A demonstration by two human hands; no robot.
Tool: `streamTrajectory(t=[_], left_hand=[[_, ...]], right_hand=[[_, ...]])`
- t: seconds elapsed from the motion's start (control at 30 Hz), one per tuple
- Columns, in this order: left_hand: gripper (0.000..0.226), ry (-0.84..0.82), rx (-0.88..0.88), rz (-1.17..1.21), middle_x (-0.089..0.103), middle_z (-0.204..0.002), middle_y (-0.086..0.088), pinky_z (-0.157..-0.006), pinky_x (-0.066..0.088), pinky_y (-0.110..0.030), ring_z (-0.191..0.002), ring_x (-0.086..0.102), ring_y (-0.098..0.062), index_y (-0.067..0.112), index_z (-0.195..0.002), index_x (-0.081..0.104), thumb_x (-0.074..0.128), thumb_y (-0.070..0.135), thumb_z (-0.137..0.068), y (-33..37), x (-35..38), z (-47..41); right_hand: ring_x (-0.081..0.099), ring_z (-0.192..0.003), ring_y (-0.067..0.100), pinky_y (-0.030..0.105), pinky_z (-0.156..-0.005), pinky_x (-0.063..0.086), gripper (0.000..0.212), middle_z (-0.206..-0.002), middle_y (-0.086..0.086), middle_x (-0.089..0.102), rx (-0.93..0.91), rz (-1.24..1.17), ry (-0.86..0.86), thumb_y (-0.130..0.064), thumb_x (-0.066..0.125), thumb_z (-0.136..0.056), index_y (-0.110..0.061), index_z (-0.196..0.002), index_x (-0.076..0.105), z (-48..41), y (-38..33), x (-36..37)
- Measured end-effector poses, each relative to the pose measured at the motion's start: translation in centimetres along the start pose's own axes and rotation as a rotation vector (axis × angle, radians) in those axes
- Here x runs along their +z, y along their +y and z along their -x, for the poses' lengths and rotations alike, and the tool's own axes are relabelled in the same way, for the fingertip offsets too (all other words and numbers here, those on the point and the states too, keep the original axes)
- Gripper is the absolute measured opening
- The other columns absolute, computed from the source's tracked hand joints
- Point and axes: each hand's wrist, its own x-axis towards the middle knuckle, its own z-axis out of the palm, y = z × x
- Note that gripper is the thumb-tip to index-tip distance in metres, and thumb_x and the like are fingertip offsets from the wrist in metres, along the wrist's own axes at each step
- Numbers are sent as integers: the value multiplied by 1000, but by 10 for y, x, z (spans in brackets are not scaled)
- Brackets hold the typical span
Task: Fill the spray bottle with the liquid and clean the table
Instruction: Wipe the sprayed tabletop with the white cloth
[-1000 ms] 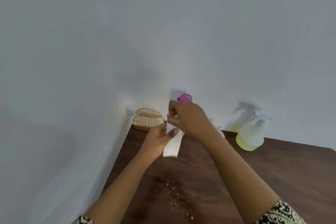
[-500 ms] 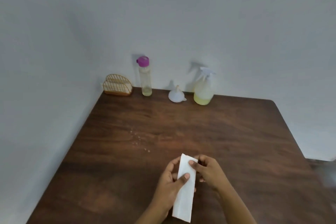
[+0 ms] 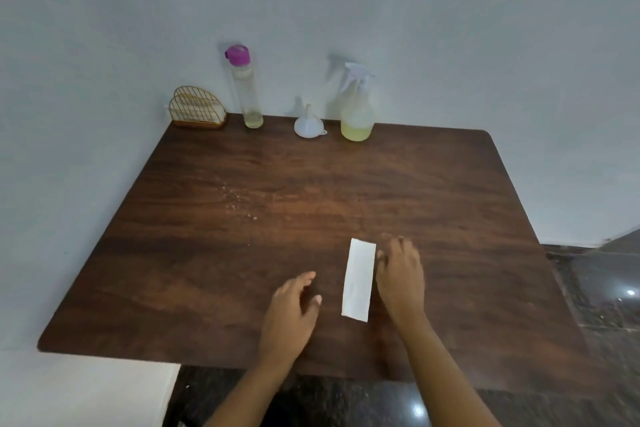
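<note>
Both hands empty, fingers loose: left hand (image 3: 294, 308) and right hand (image 3: 400, 276) flank a folded white tissue (image 3: 359, 279) lying flat on the near table (image 3: 415, 184). Spray bottle (image 3: 356, 114), yellow liquid in its base, stands at far edge beside funnel (image 3: 309, 126).

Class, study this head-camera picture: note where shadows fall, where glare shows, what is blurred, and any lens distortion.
Head view, shadows: the spray bottle and pink-capped bottle cast them up-left on the wall; head view, glare: bright spots on the floor; head view, blur: the right hand, while the paper strip is sharp; head view, distortion: the table splays toward its near corners.
</note>
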Motion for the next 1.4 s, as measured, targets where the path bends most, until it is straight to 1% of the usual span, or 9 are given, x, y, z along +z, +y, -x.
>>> streamTrajectory(t=[0.13, 0.27, 0.37, 0.5, 0.63, 0.77, 0.97, 1.17, 1.4], left_hand=[[42, 103, 136, -359, 58, -131, -1, -98, 46, -39, -121, 54, -24, 20, -127, 61, 49, 34, -89, -40, -10, 9], [51, 91, 140, -511, 57, -135, -7, -94, 48, -46, -124, 52, -29, 19, -127, 60, 39, 45, -89, -64, -15, 10], [54, 87, 134, -540, 55, -139, -7, -97, 46, -48, -128, 48, -29, 17, -131, 57, 37, 47, -90, -68, -14, 9], [59, 96, 101, -518, 54, -140, -6, -102, 42, -48, -130, 47, -28, 17, -134, 54, 35, 50, -90, -67, -12, 8], [63, 116, 70, -492, 52, -142, -5, -105, 38, -47, -133, 45, -26, 16, -136, 52, 34, 54, -89, -69, -13, 7], [67, 143, 53, -446, 49, -144, -6, -106, 37, -48, -135, 42, -27, 15, -138, 51, 33, 55, -88, -70, -14, 3], [71, 187, 48, -449, 46, -146, -9, -105, 38, -51, -137, 39, -29, 13, -141, 46, 35, 57, -86, -82, -34, -11], [59, 242, -13, -494, 45, -147, -13, -107, 34, -53, -138, 36, -32, 10, -142, 43, 56, 39, -92, -118, -83, -46], [56, 261, -64, -568, 46, -145, -17, -107, 33, -54, -138, 36, -35, 6, -140, 46, 61, 30, -92, -145, -126, -88]], right_hand=[[54, -126, 27, 50, -105, 36, 60, -136, 12, 56, -115, 151, -228, -45, 39, -89, -4, -130, 56, 36, -19, 47], [20, -146, 18, 44, -114, -6, 91, -156, 6, 27, -93, 240, -348, -68, -6, -89, -8, -148, 27, 50, -20, 67], [5, -149, 15, 44, -114, -13, 106, -161, 3, 11, -68, 259, -251, -73, -25, -74, -13, -152, 11, 38, 3, 61], [-3, -149, 16, 48, -117, -8, 102, -162, 4, 4, 59, 247, -214, -73, -14, -74, -10, -153, 4, 22, 7, 52], [-9, -148, 14, 41, -112, -15, 94, -162, 1, -3, -133, 136, -350, -70, -13, -78, -15, -152, -3, 22, -54, 77], [-6, -148, 11, 49, -116, -9, 63, -162, -4, -3, -150, 216, -333, -49, 16, -100, -19, -153, 0, 6, -44, 83], [-11, -148, 17, 50, -116, -9, 73, -161, 4, -9, 53, 253, -193, -57, 16, -97, -15, -151, -10, -14, -38, 85], [-3, -148, 11, 46, -116, -11, 67, -162, -4, 0, -151, 258, -285, -52, 18, -99, -17, -153, -3, -27, -66, 101], [-4, -149, 18, 50, -118, -6, 73, -162, 6, 1, 144, 267, -178, -54, 19, -98, -10, -153, -1, -60, -58, 98]])
